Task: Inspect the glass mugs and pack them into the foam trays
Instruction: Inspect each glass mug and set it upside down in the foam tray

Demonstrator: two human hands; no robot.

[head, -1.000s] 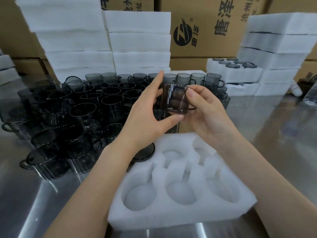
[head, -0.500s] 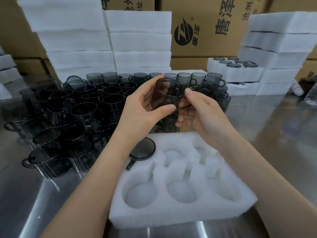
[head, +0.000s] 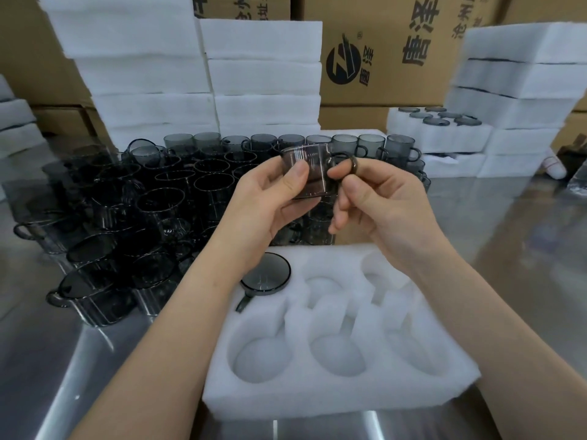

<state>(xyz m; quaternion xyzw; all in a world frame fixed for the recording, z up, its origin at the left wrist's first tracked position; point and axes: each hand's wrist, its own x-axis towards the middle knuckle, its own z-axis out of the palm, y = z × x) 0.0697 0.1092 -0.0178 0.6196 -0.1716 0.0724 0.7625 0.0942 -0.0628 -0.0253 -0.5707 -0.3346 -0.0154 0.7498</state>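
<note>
A smoky grey glass mug (head: 313, 173) is held up above the table between both hands. My left hand (head: 270, 204) grips its body, thumb on the near wall. My right hand (head: 381, 201) pinches the handle, which points right. Below lies a white foam tray (head: 336, 389) with round pockets. One mug (head: 266, 275) sits in the tray's far left pocket, its handle toward me. The other pockets that show hold nothing.
Several dark glass mugs (head: 165, 204) crowd the steel table (head: 521, 236) to the left and behind my hands. White foam stacks (head: 203, 77) and cardboard boxes (head: 381, 49) rise at the back. A filled tray (head: 441, 134) sits on foam stacks at the right.
The mug has been turned in my hands from tilted with its mouth showing to side-on. My left hand now wraps its body and my right hand has shifted to the handle.
</note>
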